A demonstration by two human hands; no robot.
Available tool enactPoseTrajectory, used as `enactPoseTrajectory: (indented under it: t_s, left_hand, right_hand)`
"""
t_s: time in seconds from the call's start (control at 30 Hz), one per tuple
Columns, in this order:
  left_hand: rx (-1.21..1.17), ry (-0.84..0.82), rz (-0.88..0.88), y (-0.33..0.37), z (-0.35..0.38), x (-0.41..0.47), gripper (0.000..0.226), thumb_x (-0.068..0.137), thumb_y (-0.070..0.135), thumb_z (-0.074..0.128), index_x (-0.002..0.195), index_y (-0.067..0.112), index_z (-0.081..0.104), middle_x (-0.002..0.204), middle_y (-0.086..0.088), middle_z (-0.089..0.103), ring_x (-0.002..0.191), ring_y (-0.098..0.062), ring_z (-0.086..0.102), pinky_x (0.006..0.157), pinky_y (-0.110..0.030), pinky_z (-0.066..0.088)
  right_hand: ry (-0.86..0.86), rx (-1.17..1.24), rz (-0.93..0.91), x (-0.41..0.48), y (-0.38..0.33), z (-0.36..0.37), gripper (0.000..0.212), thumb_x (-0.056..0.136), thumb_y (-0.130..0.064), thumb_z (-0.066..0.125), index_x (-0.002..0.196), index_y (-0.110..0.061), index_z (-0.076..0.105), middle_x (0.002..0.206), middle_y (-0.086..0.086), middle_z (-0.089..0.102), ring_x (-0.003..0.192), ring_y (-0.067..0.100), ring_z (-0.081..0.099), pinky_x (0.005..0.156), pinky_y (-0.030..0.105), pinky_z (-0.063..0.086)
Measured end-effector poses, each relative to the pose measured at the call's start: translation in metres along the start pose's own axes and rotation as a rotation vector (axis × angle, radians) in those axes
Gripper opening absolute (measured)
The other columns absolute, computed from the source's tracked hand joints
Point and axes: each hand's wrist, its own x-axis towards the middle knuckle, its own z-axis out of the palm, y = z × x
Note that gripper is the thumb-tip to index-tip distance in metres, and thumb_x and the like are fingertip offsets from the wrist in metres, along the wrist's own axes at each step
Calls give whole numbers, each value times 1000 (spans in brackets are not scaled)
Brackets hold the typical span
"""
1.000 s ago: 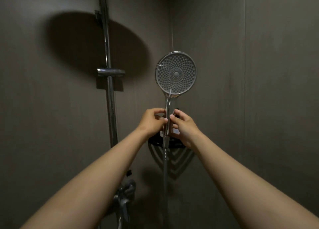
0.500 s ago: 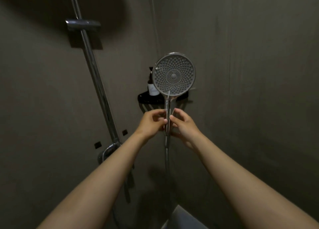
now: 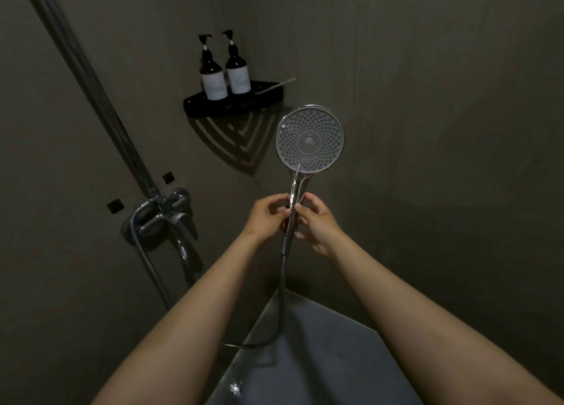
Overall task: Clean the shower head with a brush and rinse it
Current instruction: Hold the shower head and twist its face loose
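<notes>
Lower against the wall than half a second ago, the shower head (image 3: 309, 140) no longer covers the corner shelf (image 3: 232, 105); the shelf now sits at about 10 o'clock from it, well apart. The mixer tap (image 3: 161, 215), only partly seen before, is in full view at 9 o'clock from the hands.

Both hands hold the chrome handle upright, with the round spray face turned toward the camera. The left hand (image 3: 268, 215) has its fingers curled in and grips the handle from the 9 o'clock side. The right hand (image 3: 317, 221) pinches it from the 3 o'clock side between thumb and fingertips, with the lower fingers loosely bent beneath.

From the handle's base the hose (image 3: 282, 297) drops toward 6 o'clock, then curves off to 8 o'clock between the forearms, over a pale grey floor (image 3: 320, 359).

On the shelf two dark pump bottles (image 3: 213, 78) with pale labels stand side by side, just beside each other. A thin pale rod (image 3: 276, 85) lies on the shelf's right part and pokes out toward 2 o'clock; what it is cannot be told. The riser rail (image 3: 91, 84) runs from the tap up toward 11 o'clock.
</notes>
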Motion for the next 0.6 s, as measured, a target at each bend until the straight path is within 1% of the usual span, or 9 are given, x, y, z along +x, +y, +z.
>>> enactPoseTrajectory:
  t_s: [0.07, 0.1, 0.17, 0.23, 0.27, 0.33, 0.37, 0.47, 0.6]
  left_hand:
    - [-9, -9, -28, -15, 15, -4, 39, 87, -12, 52, 125, -5, 55, 110, -24, 64, 86, -15, 63, 77, -23, 53]
    - [-14, -14, -45, -22, 22, -6, 39, 87, -12, 52, 125, -5, 55, 113, -25, 63, 92, -20, 61, 78, -24, 53]
    - [-7, -19, -73, -36, 36, -10, 38, 88, -12, 51, 125, -6, 55, 111, -25, 63, 86, -17, 61, 70, -14, 52]
    - [1, -10, -89, -49, 49, -17, 38, 87, -14, 50, 124, -8, 55, 112, -25, 62, 72, -4, 60, 62, -4, 49]
    - [-1, -2, -100, -56, 57, -20, 37, 87, -15, 49, 123, -9, 56, 114, -27, 62, 70, -2, 60, 60, -2, 48]
    - [-23, -2, -146, -70, 69, -29, 36, 87, -16, 48, 121, -9, 56, 118, -30, 61, 77, -12, 61, 57, -3, 48]
    - [-41, -9, -175, -76, 75, -33, 36, 87, -16, 47, 121, -8, 56, 117, -31, 61, 76, -14, 62, 55, -5, 49]
    - [-36, -10, -197, -94, 88, -39, 34, 86, -17, 47, 117, -9, 59, 114, -31, 62, 66, -2, 60, 56, -4, 48]
    - [-8, 30, -218, -109, 99, -45, 29, 85, -14, 51, 111, -7, 63, 110, -28, 66, 70, -8, 57, 63, -10, 49]
  right_hand:
    - [34, 30, 43, -2, 15, -13, 40, 96, -10, 48, 135, -19, 43, 97, -1, 65, 89, 13, 62, 85, 45, 50]
    - [50, 44, 63, -4, 21, -19, 39, 96, -10, 48, 133, -20, 44, 97, 1, 65, 91, 14, 62, 86, 47, 51]
    - [77, 69, 102, -10, 33, -29, 37, 96, -9, 48, 131, -22, 45, 102, 3, 65, 91, 15, 62, 81, 45, 53]
    - [111, 86, 143, -16, 45, -38, 37, 96, -10, 48, 131, -23, 45, 111, 7, 63, 91, 16, 62, 69, 38, 53]
    - [132, 101, 163, -18, 53, -41, 38, 96, -10, 48, 131, -22, 45, 115, 9, 62, 91, 17, 62, 65, 37, 52]
    - [174, 139, 196, -22, 69, -49, 39, 96, -8, 47, 133, -21, 45, 118, 12, 61, 90, 19, 62, 61, 36, 51]
    - [189, 154, 207, -25, 77, -52, 39, 96, -8, 47, 133, -21, 45, 117, 13, 61, 89, 19, 62, 60, 36, 51]
    - [223, 186, 229, -33, 91, -61, 39, 96, -6, 46, 133, -19, 43, 112, 13, 61, 82, 19, 62, 59, 35, 50]
    - [281, 216, 251, -43, 99, -65, 41, 97, -5, 44, 133, -23, 40, 108, 11, 59, 76, 17, 59, 60, 37, 49]
